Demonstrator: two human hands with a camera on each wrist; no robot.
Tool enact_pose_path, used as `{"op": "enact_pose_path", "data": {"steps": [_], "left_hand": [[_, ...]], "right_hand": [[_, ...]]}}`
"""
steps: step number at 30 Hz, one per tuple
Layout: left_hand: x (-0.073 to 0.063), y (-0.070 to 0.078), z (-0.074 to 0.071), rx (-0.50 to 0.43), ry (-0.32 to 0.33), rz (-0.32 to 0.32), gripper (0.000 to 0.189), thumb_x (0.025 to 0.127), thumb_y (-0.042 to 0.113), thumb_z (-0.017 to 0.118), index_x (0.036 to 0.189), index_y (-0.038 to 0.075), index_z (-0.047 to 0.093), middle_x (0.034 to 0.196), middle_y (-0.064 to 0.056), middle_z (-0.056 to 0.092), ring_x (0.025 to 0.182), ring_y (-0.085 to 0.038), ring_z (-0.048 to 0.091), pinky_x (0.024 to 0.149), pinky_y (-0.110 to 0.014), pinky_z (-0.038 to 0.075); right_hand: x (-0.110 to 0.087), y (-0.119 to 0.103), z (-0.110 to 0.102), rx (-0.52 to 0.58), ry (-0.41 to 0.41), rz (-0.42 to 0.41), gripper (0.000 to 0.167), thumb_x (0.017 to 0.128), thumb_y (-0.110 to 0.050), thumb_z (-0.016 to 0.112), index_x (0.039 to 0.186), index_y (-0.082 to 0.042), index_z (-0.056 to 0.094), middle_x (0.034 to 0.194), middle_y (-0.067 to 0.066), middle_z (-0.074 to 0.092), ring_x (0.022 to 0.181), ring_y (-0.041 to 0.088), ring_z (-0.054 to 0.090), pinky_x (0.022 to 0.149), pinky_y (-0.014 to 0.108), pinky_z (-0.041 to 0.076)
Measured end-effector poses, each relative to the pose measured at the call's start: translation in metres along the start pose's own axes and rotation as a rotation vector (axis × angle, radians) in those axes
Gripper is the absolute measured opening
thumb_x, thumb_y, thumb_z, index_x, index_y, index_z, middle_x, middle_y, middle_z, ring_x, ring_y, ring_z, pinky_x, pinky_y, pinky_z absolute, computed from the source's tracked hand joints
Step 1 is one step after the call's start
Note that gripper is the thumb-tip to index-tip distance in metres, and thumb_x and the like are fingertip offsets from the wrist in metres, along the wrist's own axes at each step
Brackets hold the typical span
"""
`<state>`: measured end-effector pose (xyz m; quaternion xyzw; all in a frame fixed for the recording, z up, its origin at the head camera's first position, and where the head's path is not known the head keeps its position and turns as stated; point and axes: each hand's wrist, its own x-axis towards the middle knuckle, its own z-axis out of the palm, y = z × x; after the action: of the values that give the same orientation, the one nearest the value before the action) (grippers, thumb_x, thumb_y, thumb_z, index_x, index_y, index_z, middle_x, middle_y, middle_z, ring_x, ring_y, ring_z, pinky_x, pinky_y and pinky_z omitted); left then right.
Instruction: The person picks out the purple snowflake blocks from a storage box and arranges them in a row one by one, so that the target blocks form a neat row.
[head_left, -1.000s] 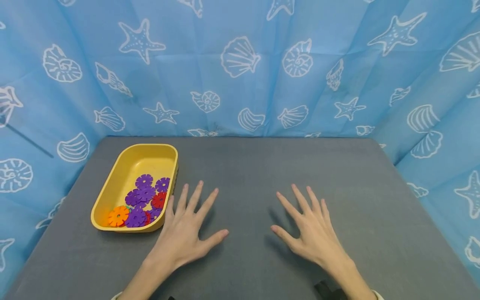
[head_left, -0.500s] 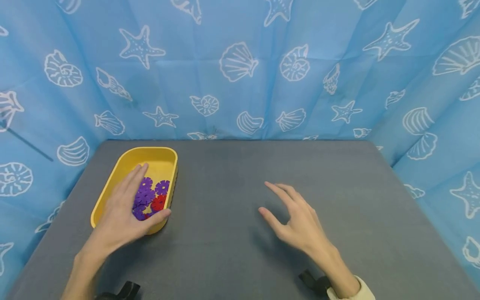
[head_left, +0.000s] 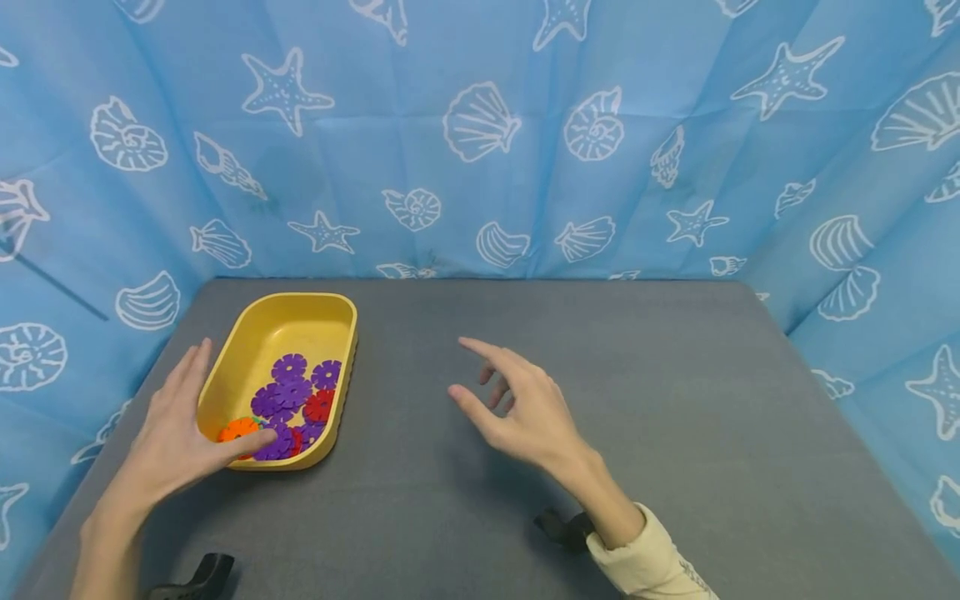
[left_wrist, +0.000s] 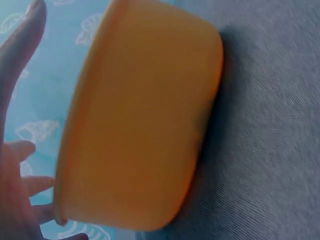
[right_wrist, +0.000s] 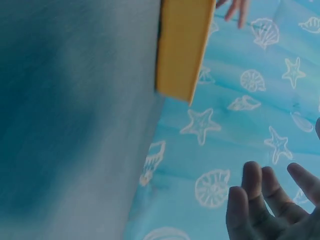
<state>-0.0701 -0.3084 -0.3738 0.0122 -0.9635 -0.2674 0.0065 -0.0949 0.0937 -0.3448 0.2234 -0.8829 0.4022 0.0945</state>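
Note:
A yellow plastic tray [head_left: 288, 321] stands at the left of the table in the head view. Inside lie several purple notched flower-shaped discs [head_left: 288, 393], some red discs [head_left: 320, 406] and an orange disc [head_left: 237, 428]. My left hand [head_left: 168, 437] is at the tray's left side, its thumb reaching across the near left corner; whether it touches the rim, I cannot tell. The tray's outer wall [left_wrist: 135, 120] fills much of the left wrist view. To the right of the tray, my right hand [head_left: 528, 408] hovers with index finger and thumb apart, holding nothing.
Grey cloth covers the table [head_left: 600, 333]. A blue curtain [head_left: 480, 192] with white shells and starfish rises behind and at both sides. Dark wrist-worn devices, such as the black one [head_left: 566, 529], sit under the wrists.
My left hand has moved left from the tray's right side, across it, to its left edge. My right hand has come left toward the tray, its rear fingers bending.

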Motion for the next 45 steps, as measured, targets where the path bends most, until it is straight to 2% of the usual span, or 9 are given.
{"op": "enact_pose_path", "data": {"steps": [7, 10, 15, 17, 24, 30, 32, 40, 45], "left_hand": [[0.001, -0.019, 0.007, 0.007, -0.184, -0.022, 0.144, 0.075, 0.057, 0.083, 0.160, 0.010, -0.023, 0.167, -0.032, -0.016, 0.146, -0.065, 0.007, 0.101, -0.087, 0.021], [0.000, -0.022, 0.010, 0.008, -0.218, -0.027, 0.148, 0.073, 0.057, 0.085, 0.159, 0.006, -0.025, 0.166, -0.034, -0.015, 0.145, -0.064, 0.011, 0.102, -0.085, 0.025], [-0.002, -0.024, 0.012, 0.023, -0.214, -0.063, 0.151, 0.071, 0.061, 0.085, 0.158, 0.002, -0.023, 0.162, -0.042, -0.002, 0.134, -0.061, 0.026, 0.099, -0.083, 0.035], [-0.003, -0.024, 0.012, 0.032, -0.214, -0.078, 0.151, 0.071, 0.063, 0.084, 0.158, 0.000, -0.022, 0.159, -0.043, 0.004, 0.129, -0.060, 0.030, 0.096, -0.081, 0.039], [-0.003, -0.024, 0.011, 0.029, -0.226, -0.075, 0.149, 0.074, 0.062, 0.082, 0.158, 0.000, -0.024, 0.157, -0.044, 0.007, 0.124, -0.058, 0.034, 0.093, -0.079, 0.043], [-0.005, -0.025, 0.011, 0.002, -0.217, -0.046, 0.146, 0.075, 0.058, 0.083, 0.158, 0.000, -0.022, 0.158, -0.043, 0.007, 0.126, -0.059, 0.034, 0.095, -0.081, 0.039], [-0.005, -0.025, 0.012, 0.001, -0.211, -0.044, 0.146, 0.075, 0.058, 0.084, 0.158, 0.000, -0.022, 0.158, -0.043, 0.008, 0.126, -0.058, 0.034, 0.096, -0.081, 0.040], [-0.005, -0.024, 0.012, 0.008, -0.207, -0.064, 0.146, 0.075, 0.060, 0.083, 0.158, 0.001, -0.022, 0.159, -0.042, 0.007, 0.126, -0.057, 0.034, 0.096, -0.080, 0.040], [-0.006, -0.022, 0.013, 0.003, -0.192, -0.062, 0.148, 0.074, 0.059, 0.084, 0.159, 0.000, -0.021, 0.159, -0.043, 0.007, 0.126, -0.057, 0.035, 0.097, -0.080, 0.039]], "right_hand": [[0.022, -0.020, 0.031, 0.147, -0.048, -0.042, 0.050, 0.093, -0.034, 0.073, 0.140, -0.022, 0.062, 0.099, -0.001, 0.062, 0.067, 0.002, 0.060, 0.063, 0.031, 0.056], [0.030, -0.029, 0.046, 0.187, -0.109, -0.033, 0.049, 0.092, -0.035, 0.074, 0.139, -0.023, 0.063, 0.110, -0.001, 0.063, 0.066, 0.001, 0.060, 0.063, 0.025, 0.054], [0.044, -0.046, 0.077, 0.228, -0.240, -0.065, 0.051, 0.093, -0.035, 0.075, 0.140, -0.020, 0.063, 0.131, 0.004, 0.060, 0.058, 0.000, 0.058, 0.057, 0.017, 0.052], [0.050, -0.054, 0.090, 0.190, -0.281, -0.105, 0.052, 0.092, -0.036, 0.076, 0.139, -0.019, 0.064, 0.134, 0.004, 0.061, 0.061, 0.002, 0.059, 0.056, 0.014, 0.051], [0.066, -0.077, 0.128, 0.011, -0.383, -0.188, 0.049, 0.090, -0.040, 0.078, 0.134, -0.021, 0.069, 0.129, -0.002, 0.070, 0.105, 0.008, 0.065, 0.079, 0.004, 0.046], [0.077, -0.089, 0.152, -0.127, -0.444, -0.203, 0.050, 0.086, -0.045, 0.081, 0.132, -0.029, 0.070, 0.128, -0.011, 0.071, 0.103, 0.001, 0.066, 0.070, 0.000, 0.042], [0.079, -0.093, 0.159, -0.183, -0.465, -0.205, 0.054, 0.085, -0.048, 0.081, 0.134, -0.032, 0.068, 0.131, -0.015, 0.070, 0.105, -0.002, 0.065, 0.072, 0.002, 0.043], [0.084, -0.098, 0.176, -0.157, -0.605, -0.171, 0.059, 0.086, -0.035, 0.083, 0.141, -0.026, 0.063, 0.134, -0.013, 0.068, 0.113, -0.003, 0.062, 0.098, 0.007, 0.048], [0.086, -0.101, 0.181, -0.285, -0.620, -0.129, 0.060, 0.083, -0.036, 0.085, 0.139, -0.030, 0.064, 0.134, -0.017, 0.067, 0.123, -0.002, 0.061, 0.104, 0.013, 0.049]]}}
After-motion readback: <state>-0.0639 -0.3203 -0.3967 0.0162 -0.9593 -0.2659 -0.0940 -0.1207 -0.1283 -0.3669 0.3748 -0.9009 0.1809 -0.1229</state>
